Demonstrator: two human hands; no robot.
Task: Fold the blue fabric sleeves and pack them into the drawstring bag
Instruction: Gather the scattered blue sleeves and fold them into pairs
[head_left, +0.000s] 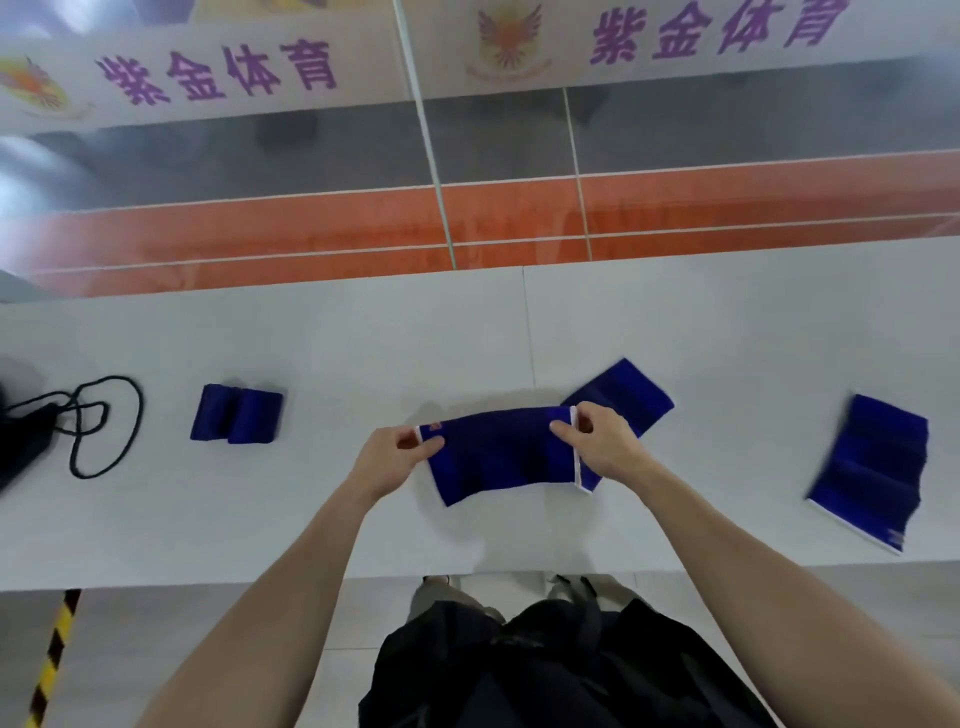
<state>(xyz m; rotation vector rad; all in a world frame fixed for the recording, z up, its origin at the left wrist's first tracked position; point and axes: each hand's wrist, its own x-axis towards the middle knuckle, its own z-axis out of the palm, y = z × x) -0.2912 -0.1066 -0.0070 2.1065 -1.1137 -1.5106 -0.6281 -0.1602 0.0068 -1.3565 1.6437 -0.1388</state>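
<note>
Hands meet over the middle of a white table (311, 353), and between them is stretched a blue fabric sleeve (498, 452) with a thin white trim on its short ends. The left hand (395, 452) pinches the left end of this sleeve between thumb and fingers, and the right hand (605, 444) pinches the right end in the same way, so both are closed on the cloth. A small red mark sits near the left corner of the sleeve, but it is too blurred to read.

Just behind the held sleeve, on its right, a second blue sleeve (631, 397) lies flat and slanted, partly hidden by the right hand. Well to the right of the held sleeve, a third blue sleeve (872, 467) lies unfolded near the front edge of the table, with white trim on its near end. To the left of the held sleeve rests a folded blue sleeve (236, 414), a compact bundle. Farther left, at the border of the view, lies the black drawstring bag (26, 441), its black cord (104, 421) in loops on the table.

Behind the table a glass panel (467, 145) carries a white band with purple characters 紫金体育, printed twice, each beside a winged emblem (511, 36) in orange and purple.
</note>
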